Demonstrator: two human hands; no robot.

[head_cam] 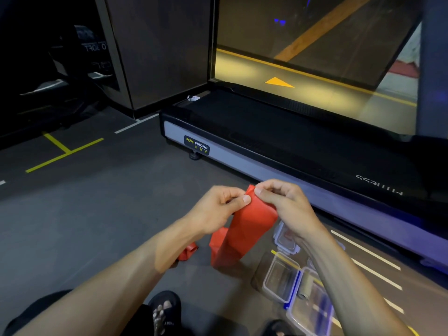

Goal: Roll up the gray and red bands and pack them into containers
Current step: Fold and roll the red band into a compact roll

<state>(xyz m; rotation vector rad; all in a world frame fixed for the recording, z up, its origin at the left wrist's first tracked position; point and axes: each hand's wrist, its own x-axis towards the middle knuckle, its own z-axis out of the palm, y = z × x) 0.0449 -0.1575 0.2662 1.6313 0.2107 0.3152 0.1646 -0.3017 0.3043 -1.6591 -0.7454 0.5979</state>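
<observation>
Head view: red band (244, 226) pinched at top edge by left hand (219, 207) and right hand (282, 202), tail trailing to floor beside containers (282, 280); rolling about to start, needing tight first turn

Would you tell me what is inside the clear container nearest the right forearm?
A rolled gray band lies inside the clear container; the right forearm covers the container's far side.
</observation>
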